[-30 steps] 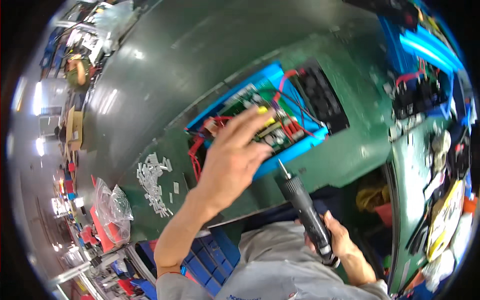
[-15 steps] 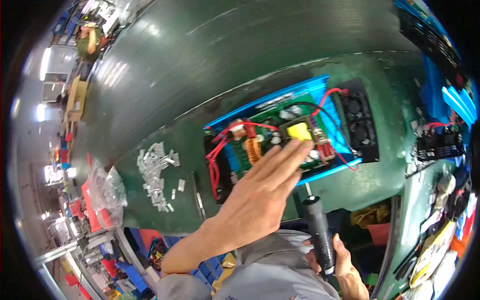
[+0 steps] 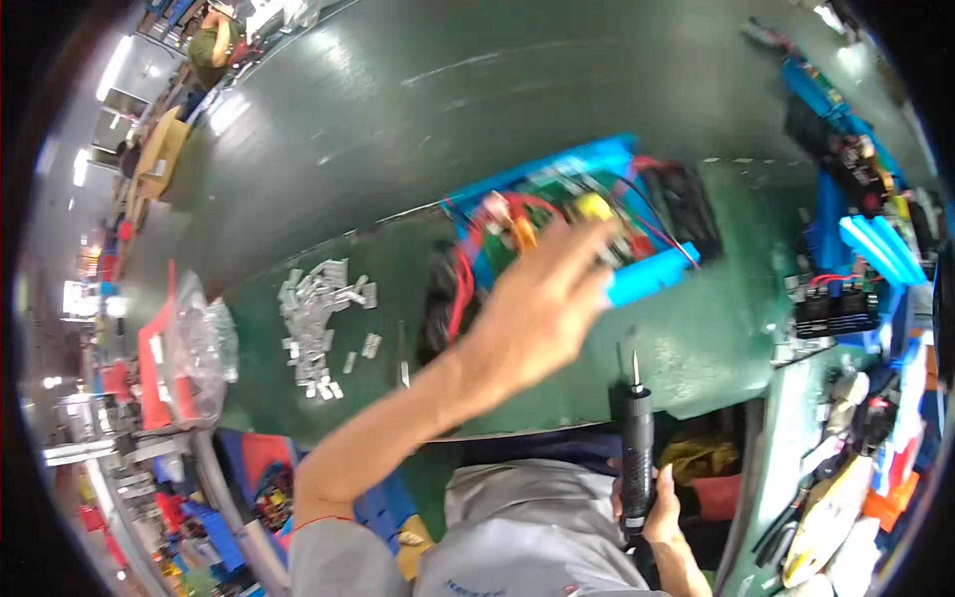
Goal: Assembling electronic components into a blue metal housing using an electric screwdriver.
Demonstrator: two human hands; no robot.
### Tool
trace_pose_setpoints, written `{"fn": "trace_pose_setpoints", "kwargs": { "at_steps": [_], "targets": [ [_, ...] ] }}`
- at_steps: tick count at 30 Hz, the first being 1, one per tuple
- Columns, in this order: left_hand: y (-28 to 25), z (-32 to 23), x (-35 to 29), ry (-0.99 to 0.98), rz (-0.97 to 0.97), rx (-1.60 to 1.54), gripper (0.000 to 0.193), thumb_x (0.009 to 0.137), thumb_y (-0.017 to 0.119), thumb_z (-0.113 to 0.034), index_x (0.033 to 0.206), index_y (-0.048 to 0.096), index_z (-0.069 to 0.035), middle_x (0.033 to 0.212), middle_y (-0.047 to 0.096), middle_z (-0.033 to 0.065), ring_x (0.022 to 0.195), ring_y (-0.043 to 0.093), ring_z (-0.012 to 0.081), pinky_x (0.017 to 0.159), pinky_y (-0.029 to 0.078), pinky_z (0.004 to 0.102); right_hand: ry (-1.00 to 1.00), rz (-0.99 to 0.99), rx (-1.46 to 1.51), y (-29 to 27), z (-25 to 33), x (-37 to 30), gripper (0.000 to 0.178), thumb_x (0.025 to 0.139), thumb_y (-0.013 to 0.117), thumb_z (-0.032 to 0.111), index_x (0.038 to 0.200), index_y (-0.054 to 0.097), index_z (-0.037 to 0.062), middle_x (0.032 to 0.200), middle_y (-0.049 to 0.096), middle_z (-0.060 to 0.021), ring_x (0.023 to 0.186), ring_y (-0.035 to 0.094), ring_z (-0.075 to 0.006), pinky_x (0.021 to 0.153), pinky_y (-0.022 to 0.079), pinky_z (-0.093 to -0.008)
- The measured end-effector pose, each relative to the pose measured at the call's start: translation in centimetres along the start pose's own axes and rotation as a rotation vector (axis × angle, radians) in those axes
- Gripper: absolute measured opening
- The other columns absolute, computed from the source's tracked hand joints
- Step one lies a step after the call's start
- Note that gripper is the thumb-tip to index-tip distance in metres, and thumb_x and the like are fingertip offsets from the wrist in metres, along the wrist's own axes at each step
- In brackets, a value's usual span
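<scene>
My left hand (image 3: 545,313), blurred by motion, reaches over an open blue metal case (image 3: 652,277); its fingertips are near a yellow-topped component (image 3: 594,207) on the green circuit board. Whether the fingers grip anything is unclear. Red and black wires (image 3: 461,289) loop out at both ends of the case, and a black fan panel (image 3: 684,209) sits at its right end. Close to my body, my right hand (image 3: 665,512) is closed around a black electric screwdriver (image 3: 638,448). Its bit points away from me, apart from the case.
Many small clear-whitish pieces (image 3: 313,318) lie left of the case, near a thin metal tool (image 3: 404,370). A plastic bag (image 3: 204,348) is at the left table end. More blue housings (image 3: 880,249) and a black fan panel (image 3: 838,310) stand at right. Another person (image 3: 212,45) is far left.
The blue case has shifted away from me with my left hand over it. Between the screwdriver bit and the case's near edge the gap has widened. The view has tilted a little.
</scene>
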State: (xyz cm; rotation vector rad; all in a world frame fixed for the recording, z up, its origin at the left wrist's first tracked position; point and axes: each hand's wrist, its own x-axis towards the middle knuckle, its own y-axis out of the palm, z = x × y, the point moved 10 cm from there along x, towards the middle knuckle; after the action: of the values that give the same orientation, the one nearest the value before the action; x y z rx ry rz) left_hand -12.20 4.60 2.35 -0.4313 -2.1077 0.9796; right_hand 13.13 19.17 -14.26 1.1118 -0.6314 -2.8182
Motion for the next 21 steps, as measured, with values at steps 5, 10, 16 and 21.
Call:
{"fn": "trace_pose_setpoints", "kwargs": {
  "at_steps": [5,10,16,21],
  "targets": [
    [-4.8,8.8,6.9,-0.164,-0.41,0.436,0.031,0.081,0.068,0.002,0.112,0.068,-0.002,0.136,0.056,0.0216,0.119,0.057,0.0407,0.101,0.047,0.0489,-0.284,-0.118,-0.338,-2.3,8.1,-1.3,0.065,0.1,0.048,0.057,0.128,0.055,-0.0011,0.078,0.064,-0.0062,0.067,0.057,-0.012,0.062,0.044,-0.0265],
    [0.9,5.0,3.0,-0.159,-0.304,0.051,0.027,0.084,0.066,0.0,0.111,0.066,0.0,0.14,0.051,0.0232,0.124,0.055,0.0414,0.103,0.048,0.0486,-0.33,-0.56,-0.909,-3.9,18.3,-2.6,0.061,0.089,0.076,0.033,0.137,0.054,0.0021,0.103,0.065,-0.0096,0.088,0.061,-0.0171,0.077,0.051,-0.0327],
    [3.1,3.4,-1.3,-0.332,-0.113,-0.231,0.024,0.087,0.068,-0.003,0.111,0.068,-0.005,0.142,0.052,0.0204,0.126,0.055,0.0399,0.102,0.05,0.0471,-1.075,-0.879,-1.43,-1.5,33.2,-6.4,0.034,0.095,0.068,0.011,0.127,0.062,0.0039,0.098,0.064,-0.0102,0.084,0.06,-0.0188,0.073,0.047,-0.0309],
    [4.0,3.5,-2.5,-0.236,-0.187,-0.077,0.022,0.088,0.067,-0.006,0.109,0.069,-0.002,0.138,0.055,0.0184,0.124,0.055,0.0365,0.105,0.047,0.045,-0.998,-0.694,-1.553,5.2,35.2,-3.9,0.021,0.097,0.065,0.009,0.117,0.066,0.0014,0.095,0.066,-0.0099,0.075,0.06,-0.0167,0.069,0.049,-0.031]
  ]
}}
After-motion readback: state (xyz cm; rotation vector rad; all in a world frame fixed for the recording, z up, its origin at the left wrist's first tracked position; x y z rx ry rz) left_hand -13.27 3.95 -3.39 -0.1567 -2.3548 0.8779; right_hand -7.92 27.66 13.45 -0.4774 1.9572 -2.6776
